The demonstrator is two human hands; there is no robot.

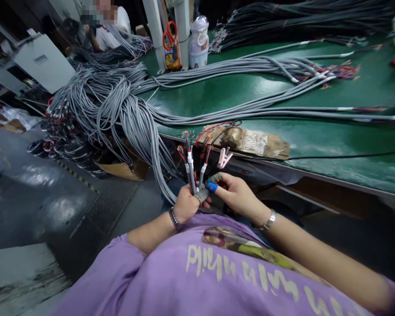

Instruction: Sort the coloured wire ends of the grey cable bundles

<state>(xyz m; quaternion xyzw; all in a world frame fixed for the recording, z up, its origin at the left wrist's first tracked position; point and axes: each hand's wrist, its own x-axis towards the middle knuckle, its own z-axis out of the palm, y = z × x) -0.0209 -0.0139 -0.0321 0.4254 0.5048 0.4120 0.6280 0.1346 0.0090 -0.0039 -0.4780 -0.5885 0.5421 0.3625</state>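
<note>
My left hand point(185, 205) is closed around several grey cables point(191, 171), which stand upright out of the fist. White bands ring their upper ends, and thin coloured wires point(187, 139) fan out above. Grey wrapping covers what looks like the left thumb. Close beside it, my right hand point(238, 195) pinches with thumb and index finger; the thumb wears a blue cover point(212, 187) and the index finger is wrapped in grey. A tiny bit of green wire shows at the pinch, the rest hidden by the fingers. Just beyond the hands is a pink clip point(224, 158) at the table edge.
Long grey cables point(128, 101) drape over the green table point(184, 98) and hang off its left end. Taped cardboard point(256, 142) lies along the front edge. Behind stand red scissors point(170, 35), a lilac bottle point(199, 41) and dark cable bundles point(299, 22). Another person point(110, 35) sits far left.
</note>
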